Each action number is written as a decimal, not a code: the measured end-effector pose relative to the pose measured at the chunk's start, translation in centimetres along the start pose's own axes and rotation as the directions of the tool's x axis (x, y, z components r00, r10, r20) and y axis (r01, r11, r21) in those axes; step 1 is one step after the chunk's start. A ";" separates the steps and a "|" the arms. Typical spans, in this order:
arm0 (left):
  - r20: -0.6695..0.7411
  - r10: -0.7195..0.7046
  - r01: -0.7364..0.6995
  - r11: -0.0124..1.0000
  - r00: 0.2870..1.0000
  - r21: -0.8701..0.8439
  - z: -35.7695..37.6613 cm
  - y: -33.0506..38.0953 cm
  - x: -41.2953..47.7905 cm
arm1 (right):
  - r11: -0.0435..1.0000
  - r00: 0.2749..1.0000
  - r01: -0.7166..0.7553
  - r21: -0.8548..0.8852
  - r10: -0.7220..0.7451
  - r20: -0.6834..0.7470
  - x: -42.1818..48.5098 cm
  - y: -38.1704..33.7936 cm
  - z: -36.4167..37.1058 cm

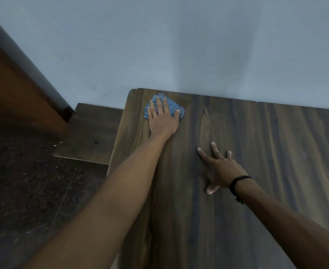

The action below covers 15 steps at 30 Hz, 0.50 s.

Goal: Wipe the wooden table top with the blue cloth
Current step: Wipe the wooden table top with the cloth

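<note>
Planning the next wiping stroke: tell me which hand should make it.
Left. The left hand lies flat on the blue cloth near the far left corner of the table. The right hand rests spread on bare wood, apart from the cloth, so it would probably have to reach over.

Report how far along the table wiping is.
Done: nothing confirmable; the table shows no streaks separating wiped wood from unwiped. In hand: the left hand presses the blue cloth flat at the far left corner, by the wall; the right hand rests spread on bare wood nearer the middle. Left: probably the wide stretch to the right and the near side, judging by where the cloth sits.
</note>
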<state>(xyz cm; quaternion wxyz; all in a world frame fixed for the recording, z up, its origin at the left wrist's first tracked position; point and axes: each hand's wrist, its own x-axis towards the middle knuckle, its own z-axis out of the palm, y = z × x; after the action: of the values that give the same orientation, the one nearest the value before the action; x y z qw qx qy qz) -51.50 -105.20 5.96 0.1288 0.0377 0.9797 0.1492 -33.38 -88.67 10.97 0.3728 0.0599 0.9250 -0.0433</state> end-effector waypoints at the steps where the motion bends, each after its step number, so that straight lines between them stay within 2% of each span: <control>1: -0.006 0.002 -0.002 1.000 1.000 0.000 0.2 -0.8 -1.6 | 1.000 1.000 -0.005 0.000 0.005 -0.005 -0.2 -0.2 -0.1; 6: -0.023 0.020 -0.020 1.000 1.000 -0.021 1.5 -4.5 -11.2 | 0.999 0.998 -0.032 -0.021 0.031 -0.055 -1.7 -1.2 0.1; 8: -0.030 0.016 -0.017 0.999 0.999 -0.028 2.3 -5.4 -15.8 | 0.999 0.989 -0.007 -0.045 0.000 -0.148 -3.0 -2.1 1.1; 11: -0.029 0.007 -0.008 1.000 1.000 -0.021 3.6 -6.0 -22.5 | 0.994 0.939 0.078 0.072 -0.049 -0.339 -5.6 -4.4 3.9; 15: 0.021 -0.006 0.006 1.000 1.000 -0.016 5.0 -6.5 -30.1 | 0.959 0.911 0.160 0.236 -0.051 -0.410 -8.9 -8.4 8.3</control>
<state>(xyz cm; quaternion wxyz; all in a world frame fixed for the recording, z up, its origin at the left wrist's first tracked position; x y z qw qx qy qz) -21.40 -113.35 6.65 0.1398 0.0353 0.9771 0.1563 -22.58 -98.72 11.51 0.1616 0.0663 0.9693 -0.1733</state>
